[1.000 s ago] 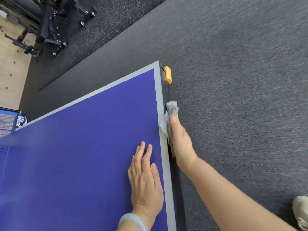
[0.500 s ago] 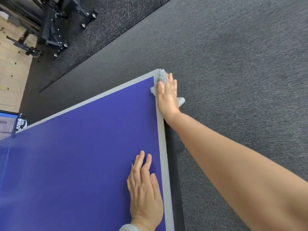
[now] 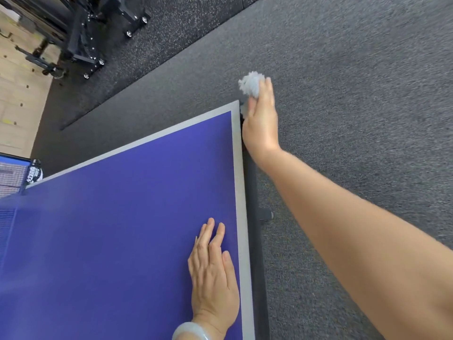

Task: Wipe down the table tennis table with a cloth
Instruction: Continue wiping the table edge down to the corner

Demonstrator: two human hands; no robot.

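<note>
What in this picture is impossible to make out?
Head view only:
How the right hand grips the cloth: its own back hides the palm side; blurred too.
Net: cut by the left edge; its label too small.
Bracelet at the left hand: cut by the bottom edge.

The blue, grey-bordered worktop stands on grey carpet, its far corner just beside the right grip, the left grip lying flat on it.
</note>
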